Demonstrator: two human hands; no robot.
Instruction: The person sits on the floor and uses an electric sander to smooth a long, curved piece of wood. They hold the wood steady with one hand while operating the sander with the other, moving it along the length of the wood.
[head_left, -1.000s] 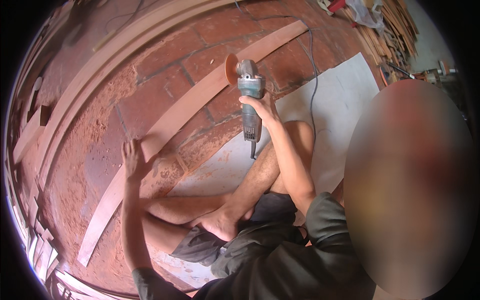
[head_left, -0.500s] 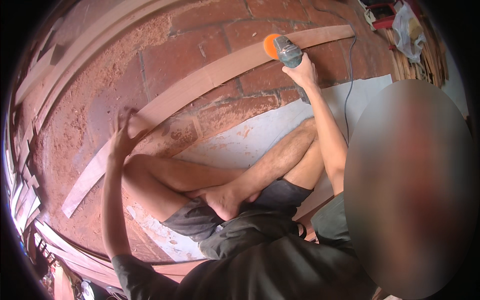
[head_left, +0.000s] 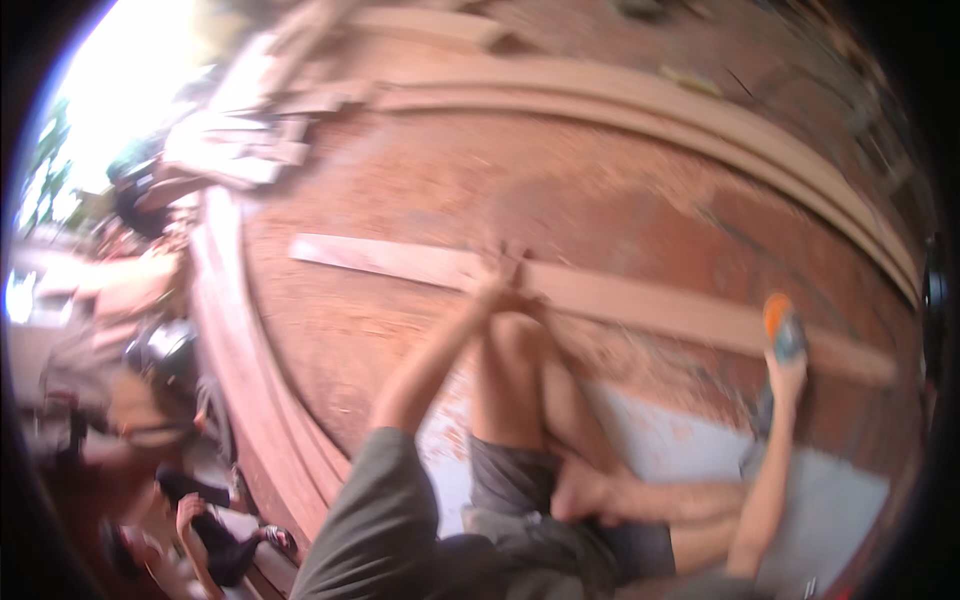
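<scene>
A long, flat wooden board (head_left: 620,295) lies across the floor in front of my crossed legs. My left hand (head_left: 503,272) rests on it near my knee, its blurred fingers looking spread across the wood. Toward the board's right end, my right hand (head_left: 788,375) is wrapped round a handheld power sander (head_left: 790,340). The tool's orange disc (head_left: 776,314) is at the board's far edge; blur hides whether they touch.
Long curved boards (head_left: 640,85) lie beyond the work, with stacked wood pieces (head_left: 235,145) at the far left. More planks (head_left: 250,330) run along my left. Another person (head_left: 195,540) sits at the lower left. Sawdust (head_left: 400,185) covers the floor; a pale sheet (head_left: 660,440) lies under my legs.
The view has swung left, bringing the stacked wood and another person into sight. My left hand, lifted beside the board before, now lies on it. The right hand still holds the sander.
</scene>
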